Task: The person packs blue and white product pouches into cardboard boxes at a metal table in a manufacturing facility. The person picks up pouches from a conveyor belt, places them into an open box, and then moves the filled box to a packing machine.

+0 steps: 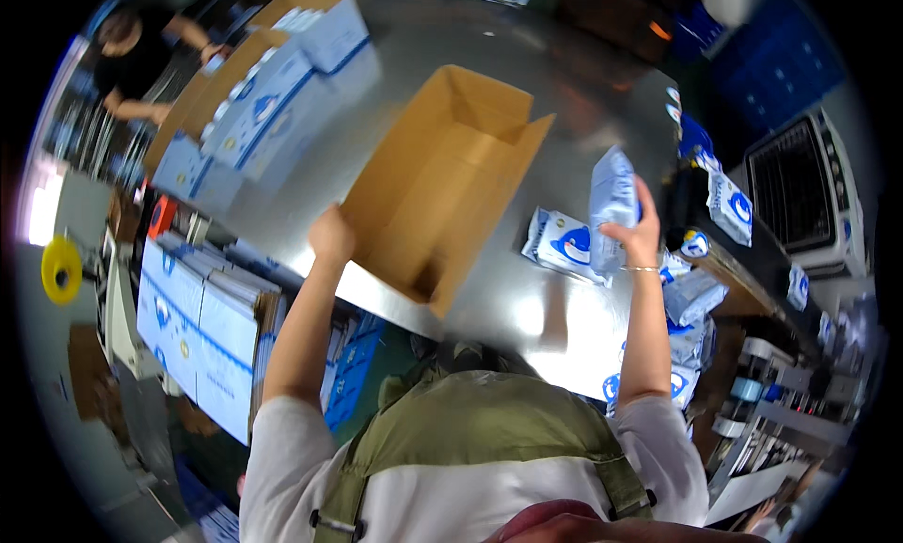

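Note:
An open cardboard box [428, 181], brown inside and bare, stands on the metal table in front of me. My left hand [333, 235] is closed on the box's near left edge. In my right hand [640, 229], to the right of the box, is a soft white-and-blue plastic packet [613, 195], held on its edge with the thumb on the near side. Just left of it another packet [564, 244] with a blue whale picture lies on the table, partly hidden by the held one.
Filled cartons [254, 110] stand at the far left, where a person [141, 59] reaches into one. Folded flat cartons [202, 327] are stacked below the table's left edge. At my right are piled packets [691, 299] and a conveyor [752, 270] carrying more packets.

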Available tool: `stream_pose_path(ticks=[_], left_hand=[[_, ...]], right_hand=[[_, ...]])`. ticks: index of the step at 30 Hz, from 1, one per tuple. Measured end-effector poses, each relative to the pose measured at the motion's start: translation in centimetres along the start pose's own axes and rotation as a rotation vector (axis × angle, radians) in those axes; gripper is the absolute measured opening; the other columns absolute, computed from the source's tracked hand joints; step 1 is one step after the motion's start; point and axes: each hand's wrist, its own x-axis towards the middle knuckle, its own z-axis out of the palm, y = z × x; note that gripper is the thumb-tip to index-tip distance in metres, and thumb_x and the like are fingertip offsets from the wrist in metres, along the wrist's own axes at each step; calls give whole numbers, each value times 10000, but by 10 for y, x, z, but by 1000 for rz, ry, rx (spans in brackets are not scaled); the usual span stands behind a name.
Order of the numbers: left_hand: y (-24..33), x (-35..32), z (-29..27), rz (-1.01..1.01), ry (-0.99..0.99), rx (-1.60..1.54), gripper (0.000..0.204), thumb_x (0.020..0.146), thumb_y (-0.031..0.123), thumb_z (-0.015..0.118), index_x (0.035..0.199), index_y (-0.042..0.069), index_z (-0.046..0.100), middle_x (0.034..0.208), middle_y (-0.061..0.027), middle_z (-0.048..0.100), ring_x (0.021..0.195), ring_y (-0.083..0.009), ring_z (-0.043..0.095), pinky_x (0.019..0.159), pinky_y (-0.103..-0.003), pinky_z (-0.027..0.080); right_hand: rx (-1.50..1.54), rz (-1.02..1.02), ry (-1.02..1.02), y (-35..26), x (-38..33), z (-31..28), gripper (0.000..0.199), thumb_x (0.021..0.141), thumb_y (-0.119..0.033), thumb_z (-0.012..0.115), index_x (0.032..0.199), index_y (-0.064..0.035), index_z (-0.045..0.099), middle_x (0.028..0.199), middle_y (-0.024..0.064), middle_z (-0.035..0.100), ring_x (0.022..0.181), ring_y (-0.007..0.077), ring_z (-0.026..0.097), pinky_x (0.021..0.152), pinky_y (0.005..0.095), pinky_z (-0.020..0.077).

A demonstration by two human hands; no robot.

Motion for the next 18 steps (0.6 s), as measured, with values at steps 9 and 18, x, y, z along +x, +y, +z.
stream_pose_path(ticks=[9,18], left_hand=[[-8,-2,2,-3,-27,-180,217,818,227,565,911,32,578,884,-203,647,833,-374,622,726,-455,492],[-38,-3,-13,50,-15,-166,216,812,204,529,957,77,627,924,-163,663,878,-350,633,738,-436,506]], right_hand=[[632,326,-765,-117,-6,176,707,614,-58,712,1268,-19,446,1082,93,578,1048,212,528,956,344,391],[-394,-414,-599,-81,-78,179,684,617,-109,751,1256,-105,508,1221,186,543,1190,322,463,1016,396,350]])
